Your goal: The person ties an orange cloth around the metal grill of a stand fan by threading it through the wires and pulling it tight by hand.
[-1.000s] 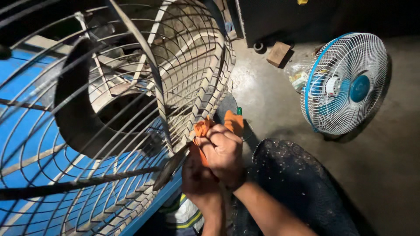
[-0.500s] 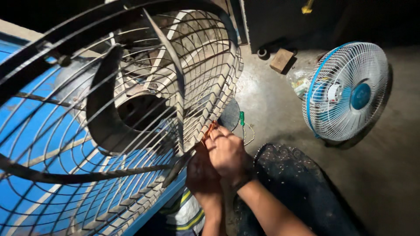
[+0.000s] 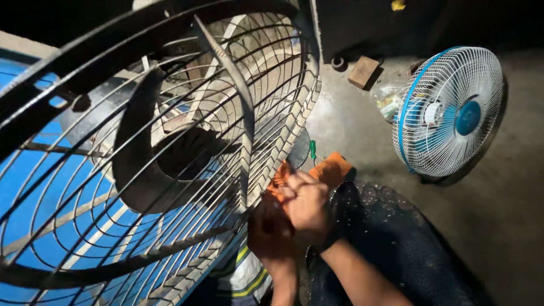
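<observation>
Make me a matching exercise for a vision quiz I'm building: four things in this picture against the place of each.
Things:
1. small fan
2. wooden block
3. large wire guard
4. right hand

Places:
a. filling the left of the view
b. on the floor at right
c. at the guard's lower rim
d. on the floor near the top, by the dark wall

Pairs: 1-b, 2-d, 3-a, 4-c
</observation>
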